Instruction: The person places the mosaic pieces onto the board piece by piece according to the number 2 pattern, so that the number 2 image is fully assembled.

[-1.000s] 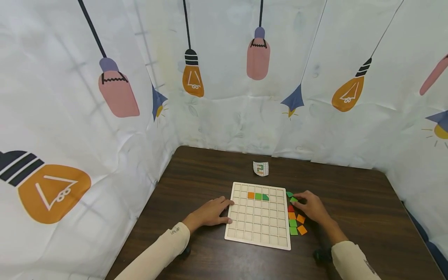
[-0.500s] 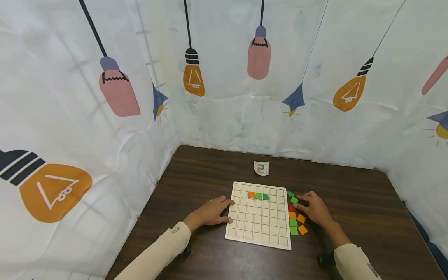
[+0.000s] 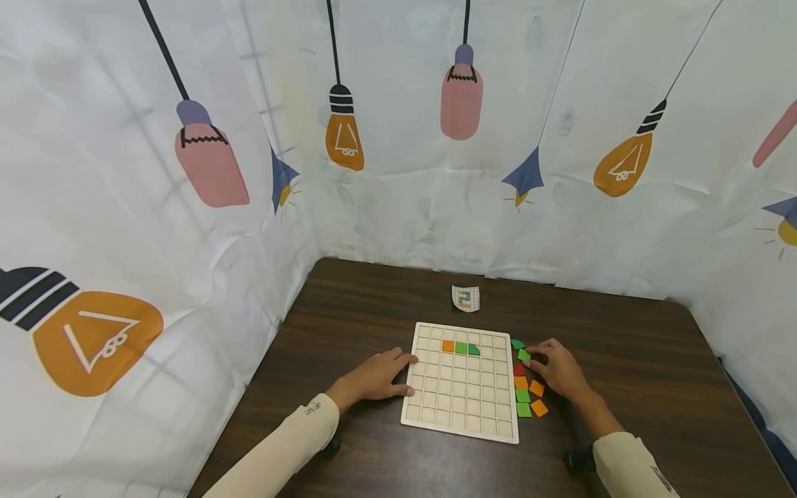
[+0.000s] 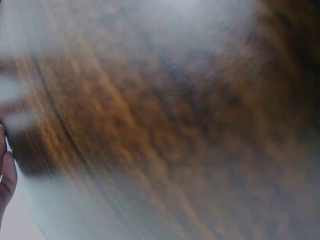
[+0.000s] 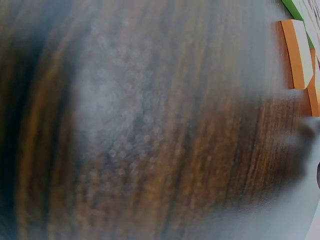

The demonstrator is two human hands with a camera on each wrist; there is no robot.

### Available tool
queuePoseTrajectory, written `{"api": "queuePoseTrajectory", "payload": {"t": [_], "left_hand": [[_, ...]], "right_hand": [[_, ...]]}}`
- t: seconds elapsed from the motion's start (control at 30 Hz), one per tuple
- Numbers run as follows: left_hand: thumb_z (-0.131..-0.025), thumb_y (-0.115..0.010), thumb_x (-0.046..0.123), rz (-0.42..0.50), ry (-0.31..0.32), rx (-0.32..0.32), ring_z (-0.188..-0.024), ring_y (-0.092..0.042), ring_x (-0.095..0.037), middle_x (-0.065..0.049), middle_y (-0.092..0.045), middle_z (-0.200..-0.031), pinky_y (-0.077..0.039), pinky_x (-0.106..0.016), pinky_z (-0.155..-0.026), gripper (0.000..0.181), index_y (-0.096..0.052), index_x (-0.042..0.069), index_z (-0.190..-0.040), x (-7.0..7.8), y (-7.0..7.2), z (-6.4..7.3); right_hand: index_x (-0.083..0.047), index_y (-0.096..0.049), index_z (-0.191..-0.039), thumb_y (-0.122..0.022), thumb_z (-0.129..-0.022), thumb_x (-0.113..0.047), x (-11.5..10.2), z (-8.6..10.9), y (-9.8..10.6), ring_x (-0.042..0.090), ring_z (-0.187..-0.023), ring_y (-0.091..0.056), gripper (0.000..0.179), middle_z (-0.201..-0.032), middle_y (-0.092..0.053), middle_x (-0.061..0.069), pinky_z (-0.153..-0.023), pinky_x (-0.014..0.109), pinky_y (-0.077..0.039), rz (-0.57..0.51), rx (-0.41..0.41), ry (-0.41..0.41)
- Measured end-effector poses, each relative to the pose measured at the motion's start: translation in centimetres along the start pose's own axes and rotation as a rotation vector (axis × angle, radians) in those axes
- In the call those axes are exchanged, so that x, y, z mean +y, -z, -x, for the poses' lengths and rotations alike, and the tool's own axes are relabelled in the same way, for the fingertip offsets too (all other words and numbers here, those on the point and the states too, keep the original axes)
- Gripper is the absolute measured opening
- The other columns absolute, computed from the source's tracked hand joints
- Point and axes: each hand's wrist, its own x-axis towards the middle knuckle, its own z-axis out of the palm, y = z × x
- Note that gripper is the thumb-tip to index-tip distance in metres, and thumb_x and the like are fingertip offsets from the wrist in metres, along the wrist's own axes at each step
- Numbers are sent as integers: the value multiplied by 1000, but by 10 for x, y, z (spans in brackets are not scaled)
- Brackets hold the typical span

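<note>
A pale wooden grid board point(image 3: 436, 401) lies on the dark table, with an orange square tile point(image 3: 447, 346), a green square tile point(image 3: 461, 347) and a darker green curved-edge tile point(image 3: 474, 350) side by side in one row. My left hand point(image 3: 376, 375) rests at the board's left edge, thumb and forefinger extended. Just off the board's right edge, my right hand point(image 3: 560, 369) pinches a loose green tile point(image 3: 524, 354) between thumb and forefinger. In the left wrist view a bit of fingers point(image 4: 7, 172) shows at the left border.
Beside the board's right edge lie a dark green curved tile point(image 3: 517, 344), a red tile point(image 3: 519, 370), and several orange and green tiles point(image 3: 523, 409). Behind the board is a small gridded paper card point(image 3: 465, 299) with a coloured figure. A printed white curtain point(image 3: 411, 221) hangs around the table point(image 3: 367, 297).
The right hand's fingertips have drawn back slightly to the right, uncovering more of the loose green tile. The left hand and the board stay put.
</note>
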Motion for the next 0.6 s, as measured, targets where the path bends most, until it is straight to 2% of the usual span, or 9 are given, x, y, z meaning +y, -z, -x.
{"api": "queuePoseTrajectory", "payload": {"t": [0.33,0.6], "left_hand": [[-91,-63,61,-14,-7,3,-86,-47,-10,4,-52,-107,-42,-28,-78,69,-49,23,-146,0,0,1],[-91,-63,61,-11,-11,4,-85,-47,-10,4,-51,-106,-42,-28,-78,69,-49,23,-147,-1,0,0]], "right_hand": [[-3,-67,-121,-71,-93,-13,0,-3,-3,29,-100,-58,30,-116,-59,17,-95,57,-48,-16,-52,-17],[-1,-64,-119,-69,-94,-11,3,-3,-3,29,-98,-60,27,-111,-61,17,-91,56,-49,-34,-28,3]]}}
